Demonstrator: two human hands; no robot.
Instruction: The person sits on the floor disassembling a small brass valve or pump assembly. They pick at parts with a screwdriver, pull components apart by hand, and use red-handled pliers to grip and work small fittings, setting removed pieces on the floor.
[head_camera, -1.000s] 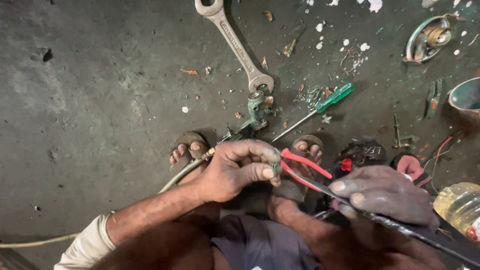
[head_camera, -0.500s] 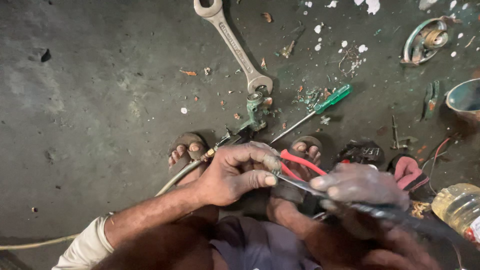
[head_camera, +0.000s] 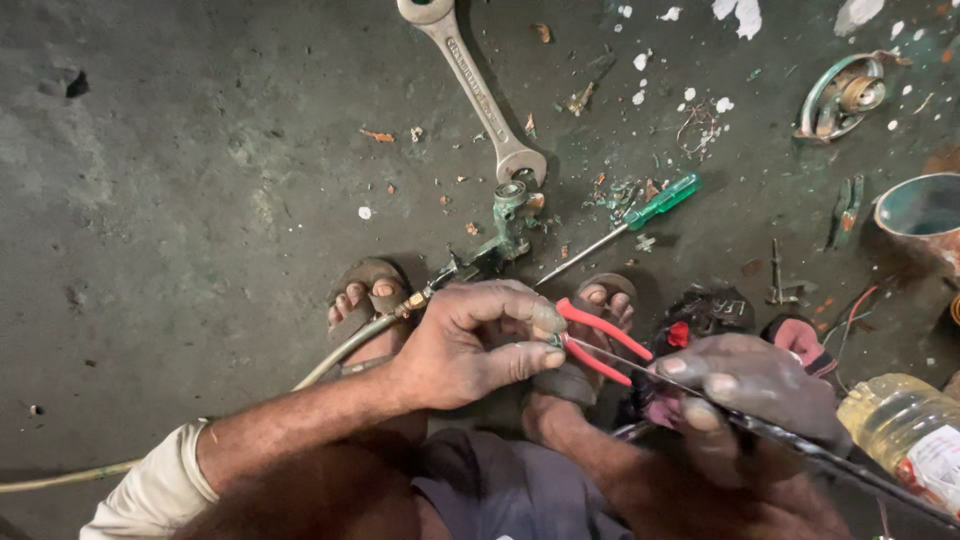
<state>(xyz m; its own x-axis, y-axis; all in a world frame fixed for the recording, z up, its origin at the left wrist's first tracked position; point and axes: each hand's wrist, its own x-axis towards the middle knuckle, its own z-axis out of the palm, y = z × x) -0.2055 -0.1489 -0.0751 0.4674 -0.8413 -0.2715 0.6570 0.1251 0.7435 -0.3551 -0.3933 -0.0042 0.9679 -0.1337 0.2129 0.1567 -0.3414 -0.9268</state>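
My left hand (head_camera: 475, 340) is closed around red-handled pliers (head_camera: 600, 345), whose handles stick out to the right of my fingers. My right hand (head_camera: 745, 395) grips a thin dark cable or rod (head_camera: 830, 460) that runs from the pliers' jaws toward the lower right. Both hands are held above my sandalled feet (head_camera: 365, 295). A hose with a brass fitting (head_camera: 420, 300) passes under my left hand toward a small metal valve part (head_camera: 505, 225) on the floor.
On the dirty concrete floor lie a large steel wrench (head_camera: 480, 90), a green-handled screwdriver (head_camera: 630, 220), a round metal part (head_camera: 840, 95), a metal bowl (head_camera: 920, 210) and scattered scraps. A plastic bottle of yellowish liquid (head_camera: 910, 435) stands at the lower right.
Both hands stay in nearly the same place. My right hand has shifted slightly along the cable; the pliers' handles stay in my left hand.
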